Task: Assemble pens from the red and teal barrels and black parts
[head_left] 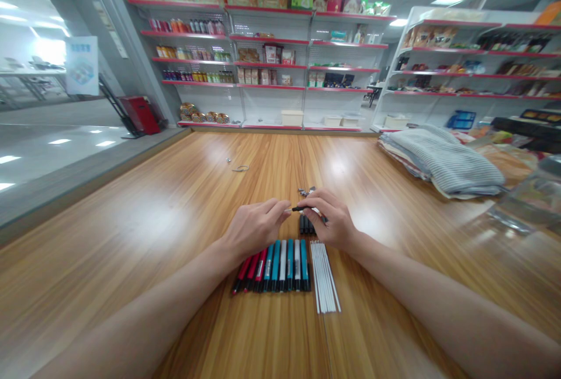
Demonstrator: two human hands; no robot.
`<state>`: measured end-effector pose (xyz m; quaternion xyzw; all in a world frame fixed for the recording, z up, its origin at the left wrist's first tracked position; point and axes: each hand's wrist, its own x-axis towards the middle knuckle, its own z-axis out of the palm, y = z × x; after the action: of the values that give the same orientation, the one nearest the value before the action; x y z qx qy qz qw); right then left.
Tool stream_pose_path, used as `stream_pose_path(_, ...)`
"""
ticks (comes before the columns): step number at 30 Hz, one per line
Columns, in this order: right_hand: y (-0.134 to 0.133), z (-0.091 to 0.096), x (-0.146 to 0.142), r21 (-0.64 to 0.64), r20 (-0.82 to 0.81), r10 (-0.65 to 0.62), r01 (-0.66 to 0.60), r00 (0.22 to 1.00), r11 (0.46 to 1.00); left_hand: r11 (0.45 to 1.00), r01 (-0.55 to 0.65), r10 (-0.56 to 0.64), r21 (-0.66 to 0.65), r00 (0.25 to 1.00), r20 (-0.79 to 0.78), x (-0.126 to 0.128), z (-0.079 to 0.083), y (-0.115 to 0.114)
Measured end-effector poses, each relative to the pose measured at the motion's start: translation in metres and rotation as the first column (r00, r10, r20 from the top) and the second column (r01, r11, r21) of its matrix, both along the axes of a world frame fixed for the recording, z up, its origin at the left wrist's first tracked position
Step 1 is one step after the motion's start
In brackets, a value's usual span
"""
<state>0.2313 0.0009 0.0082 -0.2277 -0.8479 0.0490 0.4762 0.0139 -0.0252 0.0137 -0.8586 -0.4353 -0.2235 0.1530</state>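
My right hand (329, 215) pinches a slim black pen part (300, 208), which lies sideways and points to the left. My left hand (258, 224) is closed in a pinch facing its tip; a small pale thing shows at those fingertips, too small to name. Below my left hand lies a row of pen barrels (275, 266) in red, blue and white with black ends. Thin white pen refills (323, 279) lie side by side to the right of the row. Short black pen parts (307, 225) stand out partly hidden beneath my right hand, and small metal parts (307, 191) lie behind it.
The wooden table (175, 203) carries a loose ring-like band (241, 168) and a tiny metal piece (228, 160) farther back. Folded striped cloth (447, 159) and a clear container (530, 197) sit at the right. Stocked shelves (272, 63) stand beyond the table.
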Motion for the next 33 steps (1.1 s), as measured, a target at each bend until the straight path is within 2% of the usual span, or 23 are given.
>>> stream_pose_path(7, 0.0024, -0.0006, 0.0008, -0.01, -0.037, -0.054, 0.054, 0.998, 0.998, 0.996, -0.073, 0.071, -0.045, 0.996, -0.045, 0.0012, 0.0011, 0.001)
stream_pose_path(10, 0.0028, -0.001, 0.0008, -0.011, -0.019, -0.064, 0.064, 0.998, 0.998, 0.996, -0.068, 0.067, -0.055, 0.998, -0.018, 0.0024, 0.0025, 0.001)
stream_pose_path(14, 0.0017, -0.0008, 0.0005, -0.015, 0.006, -0.051, 0.051, 0.999, 0.999, 0.995, -0.074, 0.07, -0.068, 0.996, -0.06, 0.0025, 0.0042, 0.0007)
stream_pose_path(22, 0.0044, -0.0023, 0.0033, -0.106, -0.035, -0.13, 0.126, 0.991, 0.986, 0.982, -0.177, 0.172, -0.069, 0.982, -0.074, 0.0009, 0.0063, 0.0011)
stream_pose_path(29, 0.0051, -0.001, 0.0018, -0.069, 0.041, -0.095, 0.097, 0.995, 0.993, 0.973, -0.213, 0.209, -0.086, 0.977, -0.045, 0.0002, 0.0043, 0.0033)
stream_pose_path(33, 0.0047, 0.0007, 0.0023, -0.025, 0.137, -0.028, 0.031, 0.99, 0.999, 0.972, -0.213, 0.211, -0.099, 0.977, -0.032, -0.0003, 0.0034, 0.0044)
